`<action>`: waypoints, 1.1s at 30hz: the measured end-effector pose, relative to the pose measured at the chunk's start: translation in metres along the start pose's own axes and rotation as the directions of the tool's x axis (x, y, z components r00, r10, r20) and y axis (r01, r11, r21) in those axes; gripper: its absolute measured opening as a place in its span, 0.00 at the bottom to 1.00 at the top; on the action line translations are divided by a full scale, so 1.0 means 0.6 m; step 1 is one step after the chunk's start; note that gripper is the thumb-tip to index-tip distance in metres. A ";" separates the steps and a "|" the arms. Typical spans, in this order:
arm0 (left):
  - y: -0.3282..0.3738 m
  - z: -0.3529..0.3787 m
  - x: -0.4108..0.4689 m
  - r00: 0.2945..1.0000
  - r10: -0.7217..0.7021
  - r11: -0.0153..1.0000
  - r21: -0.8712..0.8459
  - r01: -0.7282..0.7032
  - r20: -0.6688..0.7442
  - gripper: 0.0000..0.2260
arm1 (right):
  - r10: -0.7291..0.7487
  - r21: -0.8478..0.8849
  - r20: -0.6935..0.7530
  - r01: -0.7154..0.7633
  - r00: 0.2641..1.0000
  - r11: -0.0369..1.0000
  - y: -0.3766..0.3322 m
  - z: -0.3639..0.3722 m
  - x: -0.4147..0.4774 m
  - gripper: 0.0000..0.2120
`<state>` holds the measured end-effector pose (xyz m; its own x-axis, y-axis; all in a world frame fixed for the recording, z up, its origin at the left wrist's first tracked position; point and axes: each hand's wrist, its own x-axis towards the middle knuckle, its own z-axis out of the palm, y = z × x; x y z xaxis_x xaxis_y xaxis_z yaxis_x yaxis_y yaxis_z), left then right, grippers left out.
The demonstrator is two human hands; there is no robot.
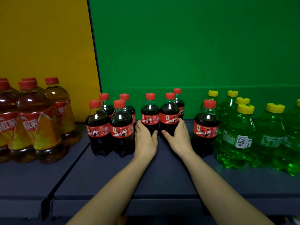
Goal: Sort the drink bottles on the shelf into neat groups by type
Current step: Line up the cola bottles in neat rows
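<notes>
Hands meet at the middle of the dark blue shelf, a little back from its front edge, on two small clear plastic bottles of dark cola with red caps and red labels. The left hand wraps the left middle cola bottle low down, with its fingers curled round the left side and its thumb lying across the front. The right hand mirrors it on the right middle cola bottle, fingers round the right side and thumb reaching in at the front. Both bottles stand upright and touch side by side, and the two thumb tips nearly meet below them. From here I cannot tell whether the bottles are lifted or resting on the shelf.

Just behind the right one, close to the green back panel, stands a rear cola bottle. Toward the left, a cluster of four cola bottles stands two by two, close by the left hand. Toward the right, a lone cola bottle stands hard against the green soda bottles, which are clear plastic, filled with bright green drink and yellow-capped. That group runs off past the right edge. At the shelf's left end, before a yellow back panel, larger amber tea bottles with red caps and red-and-orange labels are bunched together.
</notes>
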<state>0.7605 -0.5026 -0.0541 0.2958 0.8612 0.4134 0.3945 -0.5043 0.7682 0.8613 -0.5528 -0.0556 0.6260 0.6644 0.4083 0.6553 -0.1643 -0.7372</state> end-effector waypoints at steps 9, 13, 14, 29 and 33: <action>0.008 -0.003 -0.004 0.999 -0.032 0.999 -0.010 0.032 0.019 0.29 | 0.026 0.041 -0.008 -0.026 1.000 0.999 -0.009 -0.002 -0.001 0.33; 0.012 -0.014 -0.014 0.995 -0.018 1.000 0.001 0.019 0.095 0.35 | 0.015 0.219 -0.085 0.004 0.996 0.976 -0.037 -0.020 -0.007 0.29; 0.013 -0.016 -0.017 0.994 -0.008 1.000 0.003 0.008 0.107 0.36 | -0.002 0.242 -0.115 0.030 0.993 0.970 -0.047 -0.028 -0.004 0.28; 0.019 -0.027 -0.020 0.988 0.037 0.996 -0.086 -0.024 0.150 0.36 | 0.062 -0.457 0.252 0.062 0.966 0.888 -0.162 -0.190 0.204 0.22; 0.020 -0.027 -0.024 0.982 0.072 0.991 -0.121 -0.051 0.176 0.39 | 0.230 -0.579 0.479 0.109 0.847 0.808 -0.147 -0.211 0.240 0.27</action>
<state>0.7471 -0.5202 -0.0430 0.4718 0.7981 0.3748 0.2713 -0.5358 0.7996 0.9471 -0.5348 0.1367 0.4781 0.8745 -0.0816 0.8423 -0.4829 -0.2394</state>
